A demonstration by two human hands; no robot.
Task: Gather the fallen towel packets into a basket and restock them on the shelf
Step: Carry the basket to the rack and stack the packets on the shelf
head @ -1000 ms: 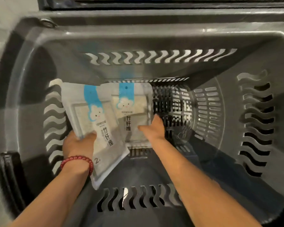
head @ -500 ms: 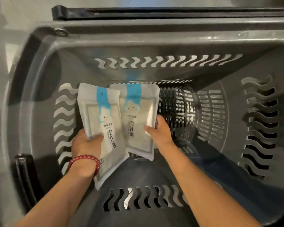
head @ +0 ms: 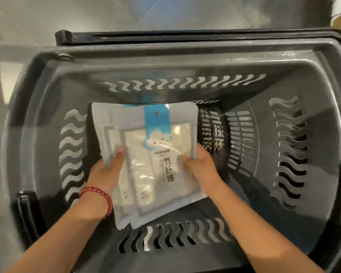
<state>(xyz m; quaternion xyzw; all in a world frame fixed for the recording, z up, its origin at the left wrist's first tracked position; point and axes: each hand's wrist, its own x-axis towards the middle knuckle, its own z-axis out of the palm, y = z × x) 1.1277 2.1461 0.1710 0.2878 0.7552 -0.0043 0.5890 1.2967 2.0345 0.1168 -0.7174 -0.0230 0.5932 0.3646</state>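
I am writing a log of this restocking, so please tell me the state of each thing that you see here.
basket: upright, open at the top.
handle: folded down at the far rim.
towel packets: sealed, stacked together, held inside the basket.
left hand: grips the stack's left edge, thumb on top.
right hand: grips the stack's right edge.
red bead bracelet: worn on the left wrist.

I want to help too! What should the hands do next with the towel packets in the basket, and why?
Probably lift the towel packets straight up out of the basket. The left hand and the right hand each hold one side of the stack, thumbs on top, so it looks held together and ready to go; the shelf is not in view.
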